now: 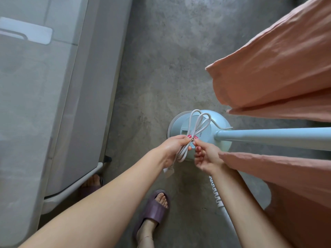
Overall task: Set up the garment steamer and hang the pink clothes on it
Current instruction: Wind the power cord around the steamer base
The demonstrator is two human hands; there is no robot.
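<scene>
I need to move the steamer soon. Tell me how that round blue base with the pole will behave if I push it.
The steamer base sits wide and low on the concrete floor, so it probably slides rather than rolls. The long pole carries pink clothes, so it may be top-heavy and lean. The bundled cord in the left hand and right hand looks floppy and could snag.

Above the garment steamer's round base (200, 133) on the concrete floor (161, 68), the left hand (174, 149) grips a bundled white power cord (195, 127) while the right hand (206, 156) pinches its middle, pink clothes (279, 68) hanging just beside.
</scene>
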